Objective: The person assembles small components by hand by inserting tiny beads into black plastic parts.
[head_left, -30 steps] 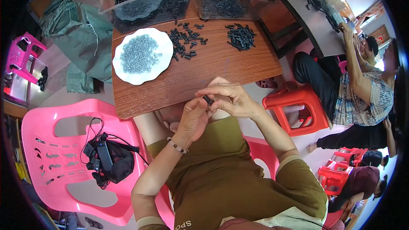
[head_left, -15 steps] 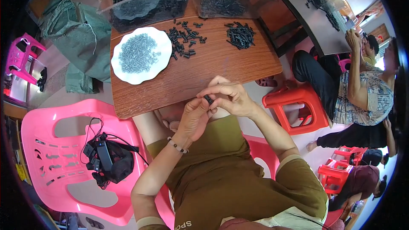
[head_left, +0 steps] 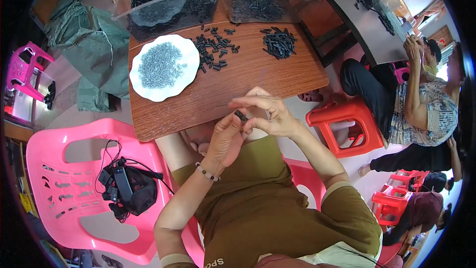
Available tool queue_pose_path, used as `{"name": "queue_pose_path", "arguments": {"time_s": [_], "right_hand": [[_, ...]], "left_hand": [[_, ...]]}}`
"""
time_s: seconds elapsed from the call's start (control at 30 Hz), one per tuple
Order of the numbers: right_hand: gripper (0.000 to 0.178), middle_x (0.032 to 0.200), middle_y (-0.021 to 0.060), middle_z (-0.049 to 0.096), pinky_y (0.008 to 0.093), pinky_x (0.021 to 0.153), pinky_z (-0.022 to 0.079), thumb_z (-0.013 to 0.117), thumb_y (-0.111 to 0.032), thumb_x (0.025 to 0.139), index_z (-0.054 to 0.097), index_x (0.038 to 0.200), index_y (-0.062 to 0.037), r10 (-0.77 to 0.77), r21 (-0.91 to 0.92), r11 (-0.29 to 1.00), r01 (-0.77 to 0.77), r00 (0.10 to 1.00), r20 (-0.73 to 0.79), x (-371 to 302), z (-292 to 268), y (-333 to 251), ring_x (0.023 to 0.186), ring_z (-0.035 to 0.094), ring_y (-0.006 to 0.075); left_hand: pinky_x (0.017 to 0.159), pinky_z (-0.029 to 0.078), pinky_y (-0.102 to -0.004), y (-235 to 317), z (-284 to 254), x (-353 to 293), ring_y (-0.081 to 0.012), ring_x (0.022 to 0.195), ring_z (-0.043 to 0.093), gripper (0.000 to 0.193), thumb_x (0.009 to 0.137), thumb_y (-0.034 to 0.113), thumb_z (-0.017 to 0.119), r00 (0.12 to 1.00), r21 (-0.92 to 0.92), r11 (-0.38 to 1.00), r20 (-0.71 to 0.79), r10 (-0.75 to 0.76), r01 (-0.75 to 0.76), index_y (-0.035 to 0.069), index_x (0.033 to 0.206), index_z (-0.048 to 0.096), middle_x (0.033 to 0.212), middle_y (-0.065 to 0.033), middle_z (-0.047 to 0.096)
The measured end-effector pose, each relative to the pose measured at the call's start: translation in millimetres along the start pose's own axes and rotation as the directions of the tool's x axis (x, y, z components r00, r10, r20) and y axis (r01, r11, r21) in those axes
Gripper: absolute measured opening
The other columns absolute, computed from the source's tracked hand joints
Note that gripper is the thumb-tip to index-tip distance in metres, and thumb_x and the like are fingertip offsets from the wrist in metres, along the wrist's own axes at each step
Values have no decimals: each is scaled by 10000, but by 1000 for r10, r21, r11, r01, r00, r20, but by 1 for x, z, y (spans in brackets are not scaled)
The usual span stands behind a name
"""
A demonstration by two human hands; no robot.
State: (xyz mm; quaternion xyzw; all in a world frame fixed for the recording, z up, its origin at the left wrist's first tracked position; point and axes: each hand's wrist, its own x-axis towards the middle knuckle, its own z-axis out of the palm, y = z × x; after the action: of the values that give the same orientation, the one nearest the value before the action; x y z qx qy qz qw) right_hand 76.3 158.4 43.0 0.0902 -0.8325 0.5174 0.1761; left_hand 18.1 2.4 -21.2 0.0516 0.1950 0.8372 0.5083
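My left hand [head_left: 225, 136] pinches a small black plastic piece [head_left: 241, 116] between thumb and fingers, just off the table's near edge above my lap. Close at its right, my right hand [head_left: 271, 114] has its index finger raised and spread from the thumb. That thumb's tip lies at the end of the piece; whether it presses on it I cannot tell. On the brown table, a white wavy-rimmed plate [head_left: 187, 75] carries many small clear pieces [head_left: 159, 64]. Short black pieces [head_left: 216, 47] lie scattered beside it, and flat narrow black pieces [head_left: 280, 43] form a pile farther right.
Two clear bins [head_left: 171, 17] [head_left: 258, 10] full of black parts stand at the table's back. A pink chair [head_left: 59, 188] holding a black bag and cables [head_left: 134, 186] is at my left. A red stool [head_left: 342, 126] and a seated person [head_left: 421, 104] are at the right.
My right index finger has lifted off the black piece and spread away from the thumb. The piece stays in my left hand, now showing more of its length.
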Motion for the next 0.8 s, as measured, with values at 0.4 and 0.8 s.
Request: {"name": "queue_pose_path", "arguments": {"time_s": [0.4, 0.8], "right_hand": [[270, 920, 39, 659, 346, 836, 414, 808, -218, 681, 620, 814, -77, -111, -148, 983, 106, 993, -28, 2, -11, 6, 903, 561, 216], [135, 912, 56, 665, 331, 829, 412, 722, -150, 779, 620, 782, -62, -10, -173, 985, -11, 993, -119, 4, -6, 9, 896, 548, 192]], "left_hand": [[810, 439, -268, 2, 3, 0, -84, 923, 566, 280, 898, 249, 624, 1000, 18, 1000, -28, 7, -6, 144, 1157, 628, 1016, 48, 633], [763, 433, -242, 6, 8, 4, -67, 820, 516, 348, 918, 256, 600, 993, 32, 999, -121, -9, 13, 121, 1239, 579, 924, 48, 603]]}}
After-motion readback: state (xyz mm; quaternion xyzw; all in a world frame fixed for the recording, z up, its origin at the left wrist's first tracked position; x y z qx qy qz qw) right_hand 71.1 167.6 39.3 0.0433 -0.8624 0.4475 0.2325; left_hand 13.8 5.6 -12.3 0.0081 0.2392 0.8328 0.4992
